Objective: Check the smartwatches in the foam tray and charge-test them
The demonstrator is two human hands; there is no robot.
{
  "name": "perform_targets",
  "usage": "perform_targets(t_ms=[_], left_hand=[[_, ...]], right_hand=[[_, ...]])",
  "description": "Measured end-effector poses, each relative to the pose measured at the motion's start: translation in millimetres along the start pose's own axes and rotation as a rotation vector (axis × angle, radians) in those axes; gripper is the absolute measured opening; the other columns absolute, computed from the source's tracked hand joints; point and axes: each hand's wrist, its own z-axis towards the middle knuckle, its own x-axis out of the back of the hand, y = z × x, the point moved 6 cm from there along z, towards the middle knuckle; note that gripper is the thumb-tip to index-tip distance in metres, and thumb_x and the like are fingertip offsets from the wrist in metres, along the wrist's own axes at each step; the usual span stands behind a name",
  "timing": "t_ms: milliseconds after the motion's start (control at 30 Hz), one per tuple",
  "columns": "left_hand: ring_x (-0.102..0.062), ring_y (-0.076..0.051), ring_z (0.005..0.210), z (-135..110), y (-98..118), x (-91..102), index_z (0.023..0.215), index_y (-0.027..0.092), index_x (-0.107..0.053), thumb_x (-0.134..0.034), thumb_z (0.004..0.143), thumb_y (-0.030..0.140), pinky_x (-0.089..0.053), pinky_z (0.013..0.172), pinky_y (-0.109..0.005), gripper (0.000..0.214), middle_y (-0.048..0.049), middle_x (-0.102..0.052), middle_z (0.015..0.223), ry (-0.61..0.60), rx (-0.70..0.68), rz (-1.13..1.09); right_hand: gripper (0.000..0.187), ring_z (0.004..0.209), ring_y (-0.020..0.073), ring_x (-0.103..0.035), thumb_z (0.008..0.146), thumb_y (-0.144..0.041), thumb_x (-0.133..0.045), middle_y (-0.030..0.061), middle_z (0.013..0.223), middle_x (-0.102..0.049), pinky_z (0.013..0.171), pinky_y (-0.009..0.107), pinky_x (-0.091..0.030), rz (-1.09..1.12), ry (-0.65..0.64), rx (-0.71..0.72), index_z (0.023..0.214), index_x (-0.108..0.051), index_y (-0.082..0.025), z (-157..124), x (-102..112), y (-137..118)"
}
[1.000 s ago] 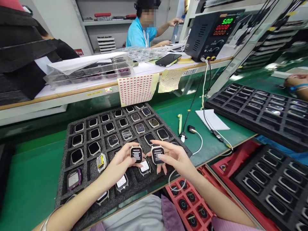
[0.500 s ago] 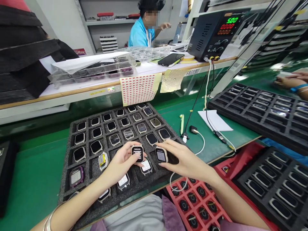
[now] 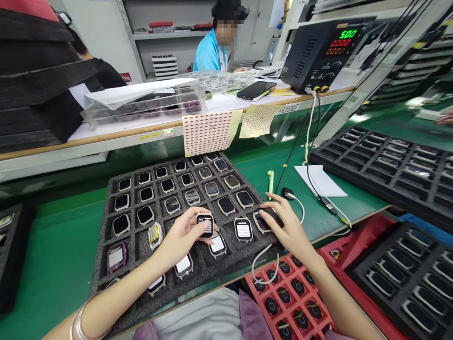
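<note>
My left hand (image 3: 191, 229) is closed on a smartwatch (image 3: 205, 225) with white text on its black screen, thumb on the glass. Just below it, another watch with a lit white screen (image 3: 217, 244) lies in the dark foam tray (image 3: 201, 270). My right hand (image 3: 288, 224) is over the tray's right edge, fingers spread above a dark-screened watch (image 3: 262, 222) and partly covering it. Between the hands, a watch showing a white grid (image 3: 243, 229) rests in the tray. Several dark-screened watches fill the rows behind, and a purple-cased one (image 3: 116, 256) sits at the left.
A white cable (image 3: 255, 269) loops over a red tray (image 3: 292, 293) of round black parts. At the right are two more dark watch trays (image 3: 396, 158). A power supply (image 3: 323, 59) and a phone (image 3: 256, 90) stand on the shelf. A person in blue (image 3: 208, 52) is behind it.
My right hand has let go of a watch, now in the tray with a lit white screen, and moved right to another watch. My left hand still holds its watch, whose displayed text differs.
</note>
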Motion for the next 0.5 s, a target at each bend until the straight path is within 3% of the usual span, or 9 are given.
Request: perform_targets(t_ms=[133,233,300,400,500], left_hand=[[-0.064,-0.021,0.090,-1.0,-1.8,-0.6,0.105,0.017,-0.050,-0.059,0.085,0.032,-0.056,0.073,-0.034,0.027,-0.0079,-0.065,0.091,-0.014,-0.002,0.002],[-0.063,-0.020,0.094,0.1,-3.5,4.7,0.117,0.021,-0.041,-0.065,0.079,0.022,-0.054,0.081,-0.035,0.045,-0.0064,-0.061,0.102,-0.007,-0.047,0.110],[-0.063,-0.020,0.096,3.0,-5.4,10.6,0.122,0.023,-0.037,-0.066,0.075,0.016,-0.052,0.086,-0.036,0.055,-0.0044,-0.059,0.102,-0.012,-0.068,0.245],[-0.064,-0.020,0.094,9.0,-7.6,21.6,0.120,0.022,-0.041,-0.063,0.076,0.014,-0.051,0.087,-0.037,0.050,-0.0038,-0.059,0.098,-0.002,-0.076,0.403],[-0.063,-0.020,0.094,12.9,-8.9,26.9,0.115,0.022,-0.044,-0.066,0.072,0.013,-0.051,0.084,-0.034,0.048,-0.0023,-0.059,0.096,-0.016,-0.061,0.373]], right_hand=[[0.032,0.106,0.0257,-0.057,0.095,-0.043,-0.039,0.0097,0.109,-0.061,0.096,0.041,-0.043,0.206,-0.038,-0.119,0.110,-0.055,-0.019,-8.9,-8.3,12.8],[0.033,0.109,0.0267,-0.057,0.094,-0.044,-0.041,0.0102,0.111,-0.062,0.099,0.043,-0.041,0.220,-0.007,-0.156,0.109,-0.057,-0.019,-18.8,-3.3,7.8],[0.032,0.113,0.0275,-0.055,0.095,-0.043,-0.041,0.0105,0.115,-0.062,0.102,0.045,-0.039,0.218,-0.013,-0.175,0.111,-0.057,-0.019,-29.8,-1.3,-0.1],[0.027,0.115,0.0285,-0.054,0.096,-0.039,-0.041,0.0105,0.115,-0.062,0.102,0.046,-0.040,0.162,-0.035,-0.176,0.109,-0.056,-0.021,-48.4,-0.5,-13.8],[0.023,0.114,0.0294,-0.055,0.096,-0.038,-0.044,0.0111,0.114,-0.062,0.096,0.045,-0.045,0.026,-0.086,-0.114,0.105,-0.056,-0.022,-60.0,-1.8,-28.9]])
